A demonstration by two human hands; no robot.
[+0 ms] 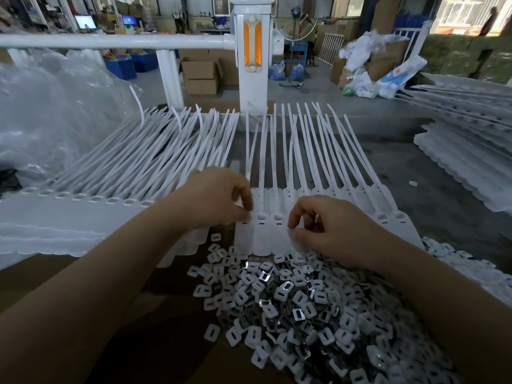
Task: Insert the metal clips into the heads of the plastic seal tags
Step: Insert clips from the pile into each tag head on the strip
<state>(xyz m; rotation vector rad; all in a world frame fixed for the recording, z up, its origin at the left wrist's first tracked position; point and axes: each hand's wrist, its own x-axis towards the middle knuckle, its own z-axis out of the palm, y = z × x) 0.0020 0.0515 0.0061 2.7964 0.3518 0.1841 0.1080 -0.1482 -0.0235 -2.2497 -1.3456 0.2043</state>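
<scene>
A row of white plastic seal tags (266, 231) is laid flat across the bench w/ straps fanned away from the person & heads nearest the hands. The left hand (219, 198) is curled, fingertips pressed on a tag head at the row's left end; the right hand (329, 231) is curled w/ thumb & forefinger pinched near a tag head, but whether a clip is held can't be told. A heap of metal clips (304, 309) is piled just in front of the tags.
</scene>
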